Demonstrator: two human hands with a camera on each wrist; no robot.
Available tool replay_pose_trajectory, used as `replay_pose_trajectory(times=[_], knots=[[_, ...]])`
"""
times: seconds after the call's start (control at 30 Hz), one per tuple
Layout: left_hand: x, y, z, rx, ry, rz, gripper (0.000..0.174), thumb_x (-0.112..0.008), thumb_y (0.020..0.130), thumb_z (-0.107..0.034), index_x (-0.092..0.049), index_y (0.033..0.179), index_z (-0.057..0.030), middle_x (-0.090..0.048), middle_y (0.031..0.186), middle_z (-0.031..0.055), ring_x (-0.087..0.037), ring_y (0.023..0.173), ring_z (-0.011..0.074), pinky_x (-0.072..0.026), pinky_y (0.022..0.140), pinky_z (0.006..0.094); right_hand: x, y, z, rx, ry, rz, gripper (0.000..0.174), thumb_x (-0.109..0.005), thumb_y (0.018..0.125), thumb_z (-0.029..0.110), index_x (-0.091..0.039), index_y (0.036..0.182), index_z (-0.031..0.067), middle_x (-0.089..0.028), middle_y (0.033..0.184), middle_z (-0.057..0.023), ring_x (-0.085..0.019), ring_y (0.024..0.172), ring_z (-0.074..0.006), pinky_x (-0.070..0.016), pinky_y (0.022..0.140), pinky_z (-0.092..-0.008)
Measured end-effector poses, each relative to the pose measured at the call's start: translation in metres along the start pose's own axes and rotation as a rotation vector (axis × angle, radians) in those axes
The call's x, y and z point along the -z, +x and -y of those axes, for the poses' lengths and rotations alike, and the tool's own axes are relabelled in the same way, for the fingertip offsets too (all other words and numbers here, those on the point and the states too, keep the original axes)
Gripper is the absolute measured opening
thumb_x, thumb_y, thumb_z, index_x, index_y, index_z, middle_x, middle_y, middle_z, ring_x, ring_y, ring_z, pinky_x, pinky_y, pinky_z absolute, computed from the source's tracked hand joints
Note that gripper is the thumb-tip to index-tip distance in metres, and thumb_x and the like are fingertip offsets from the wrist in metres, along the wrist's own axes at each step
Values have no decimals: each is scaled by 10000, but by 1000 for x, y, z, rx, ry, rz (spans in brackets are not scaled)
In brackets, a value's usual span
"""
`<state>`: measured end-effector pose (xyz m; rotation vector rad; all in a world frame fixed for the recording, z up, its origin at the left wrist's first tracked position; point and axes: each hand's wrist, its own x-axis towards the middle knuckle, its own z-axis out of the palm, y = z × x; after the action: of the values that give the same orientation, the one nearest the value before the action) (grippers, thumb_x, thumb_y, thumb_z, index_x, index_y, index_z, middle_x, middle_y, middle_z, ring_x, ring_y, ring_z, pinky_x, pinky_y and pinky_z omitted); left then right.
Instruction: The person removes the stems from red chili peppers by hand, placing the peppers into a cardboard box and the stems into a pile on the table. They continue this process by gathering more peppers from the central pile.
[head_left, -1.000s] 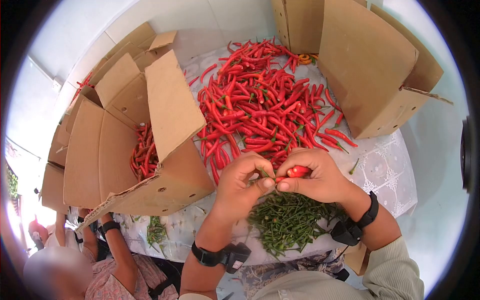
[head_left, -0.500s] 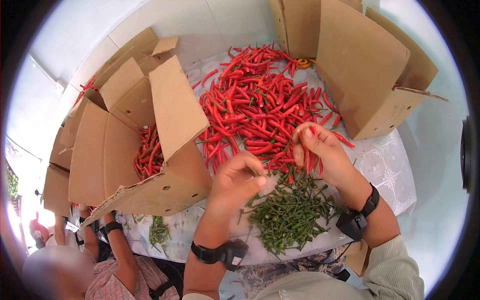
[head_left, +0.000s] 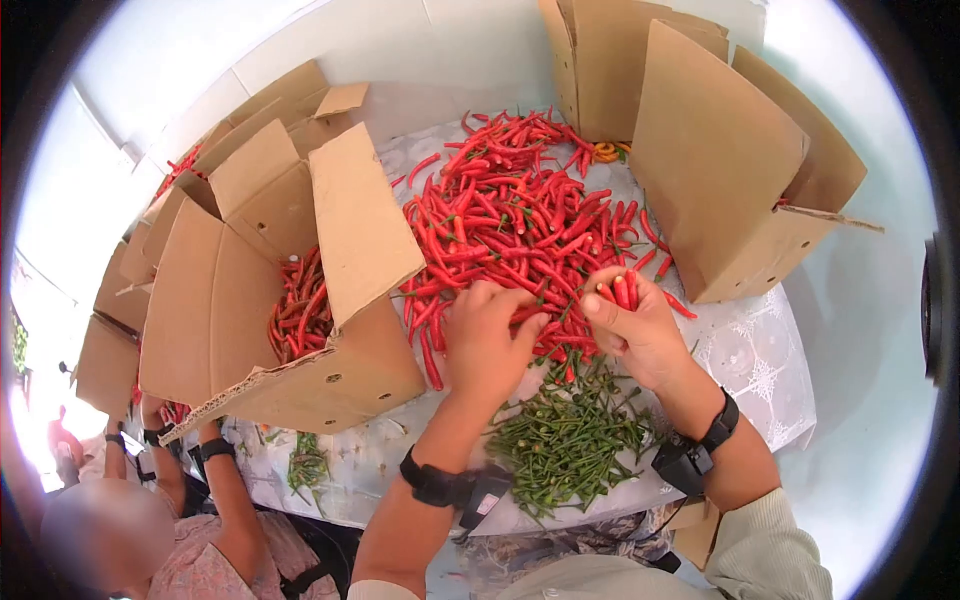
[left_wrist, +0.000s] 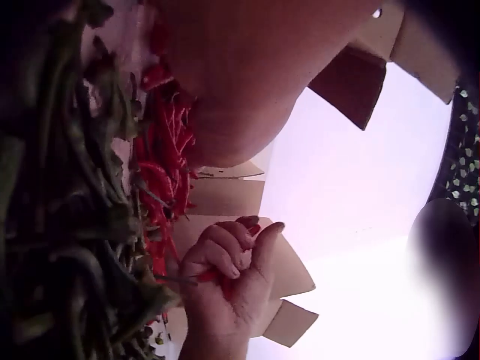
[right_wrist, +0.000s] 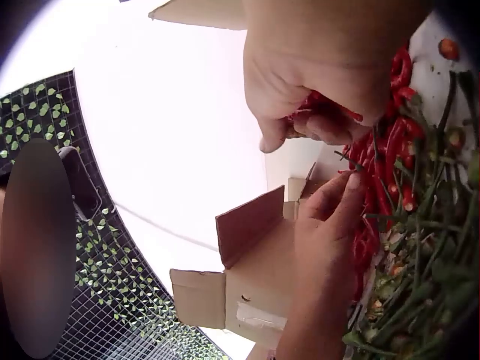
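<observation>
My right hand is curled round several red chilies, whose ends show above the fingers. Over the near side of the red chili pile, my left hand reaches in with thumb and forefinger close about a chili. From the right wrist view, the fingertips of that left hand lie right at a thin green stem; I cannot tell whether they grip it. A heap of green chili stems lies below both hands. In the left wrist view, the right hand folds its fingers over red chilies.
An open cardboard box holding darker red chilies stands on the left. Another box stands at the right. A small bunch of stems lies on the white patterned cloth. Another person's arm is at lower left.
The hands were together at a chili, then parted, the right taking its chilies up and right. The left hand, which held a small green stem, has since moved forward into the pile.
</observation>
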<state>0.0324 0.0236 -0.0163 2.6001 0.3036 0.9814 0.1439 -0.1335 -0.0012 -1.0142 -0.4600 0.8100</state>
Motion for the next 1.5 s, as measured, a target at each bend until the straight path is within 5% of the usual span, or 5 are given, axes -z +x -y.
replay_pose_trajectory(times=[0.47,0.6,0.8,1.13,1.5], knots=[[21,-21,-17,529,-1374,22,102,-645,894,-55,-566,957,-41,-594,923,17,-573,827,99,-475,711,251,-19,-12,-11,267,-465,124,259,-809,757,81,-670,964,9,-666,891,-37,-598,881,-104,-477,809,-255],[20,-23,-19,616,-1565,124,114,-655,895,-70,-573,971,-45,-618,924,21,-582,836,99,-491,743,261,-18,-15,-14,330,-621,126,224,-778,778,45,-653,961,9,-651,854,-33,-605,763,-86,-497,683,-237],[17,-28,-10,613,-1405,156,178,-691,870,-71,-613,1027,-38,-669,977,73,-652,902,164,-529,816,337,-25,-18,-7,206,-453,154,149,-704,858,71,-625,964,3,-610,757,-6,-532,534,-43,-411,457,-206],[16,-27,-2,341,-1130,132,105,-724,832,-44,-659,914,-34,-567,885,10,-562,814,82,-456,704,236,-24,-16,0,150,-654,227,183,-721,866,178,-653,937,25,-594,753,13,-531,723,-56,-444,656,-234],[29,-26,-6,537,-1472,277,80,-679,836,-49,-626,889,-22,-586,859,-1,-560,782,89,-435,698,239,-15,-12,1,-62,-234,227,179,-588,971,212,-572,1026,42,-572,745,-5,-518,591,-64,-413,512,-216]])
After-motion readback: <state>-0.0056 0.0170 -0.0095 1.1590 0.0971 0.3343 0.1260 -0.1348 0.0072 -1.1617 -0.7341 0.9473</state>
